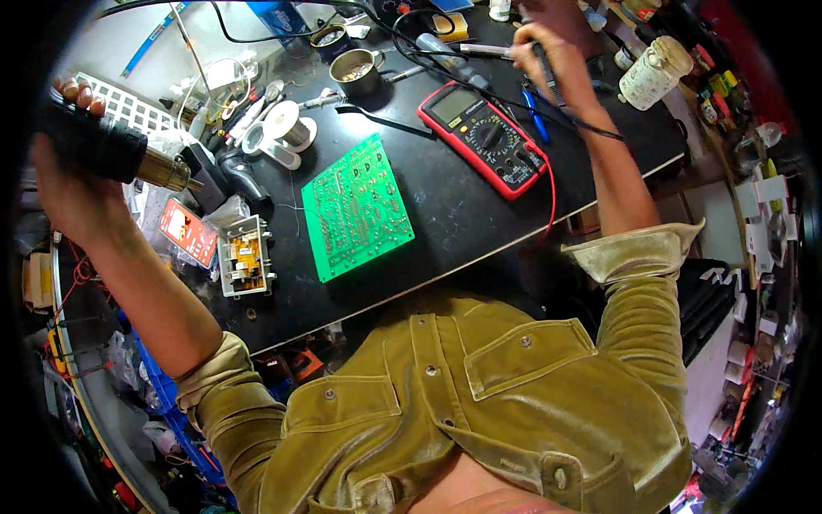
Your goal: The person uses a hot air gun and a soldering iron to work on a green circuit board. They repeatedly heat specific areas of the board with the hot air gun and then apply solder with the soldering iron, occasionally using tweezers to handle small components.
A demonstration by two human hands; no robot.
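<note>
Bare desk edge (pixel 462 259), six o'clock; metal cup (pixel 358 83) of bits, twelve; left hand (pixel 68 182) clutching tool (pixel 118 147), ten; right hand (pixel 552 64), one, grip unclear.

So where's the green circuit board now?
In the head view, the board lies left of centre on the black table, between the small white case and the red multimeter.

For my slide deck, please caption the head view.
Left hand holds a black tool; green board and red multimeter lie on the table.

Head-high, facing down, seemingly near
</note>
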